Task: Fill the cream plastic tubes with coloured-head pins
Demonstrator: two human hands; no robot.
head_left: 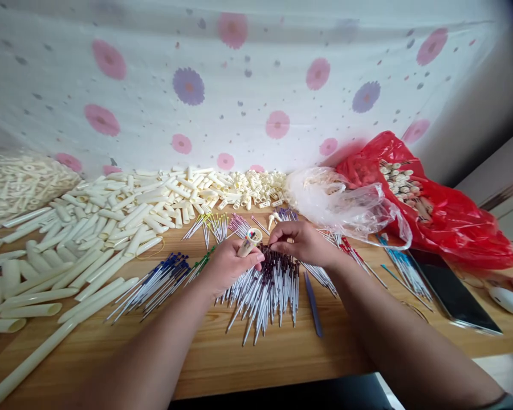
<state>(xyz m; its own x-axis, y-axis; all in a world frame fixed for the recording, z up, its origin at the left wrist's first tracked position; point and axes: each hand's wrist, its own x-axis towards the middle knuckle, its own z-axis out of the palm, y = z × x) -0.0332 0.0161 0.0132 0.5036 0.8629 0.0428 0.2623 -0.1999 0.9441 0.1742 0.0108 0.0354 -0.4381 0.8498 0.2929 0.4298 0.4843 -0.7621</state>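
Observation:
My left hand [228, 266] is closed round a cream multicolour pen part [248, 242], held upright; small coloured tips show in its round top end. Just to the right, my right hand [297, 242] is in a pinch over the heads of a pile of dark brown-tipped pen refills [267, 293]. What the fingertips hold, if anything, I cannot make out. The refills fan out on the table below both hands. Blue-tipped refills [158, 279] and a few green-tipped refills [200, 263] lie left of the left hand.
Cream pen barrels [102, 228] cover the table's left and back. Yellow-tipped refills [218, 226] lie behind the hands. A purple flat tool [313, 307] rests beside the brown pile. At right are red-tipped refills [354, 250], a clear bag [337, 199], a red bag [461, 228] and a phone [455, 290].

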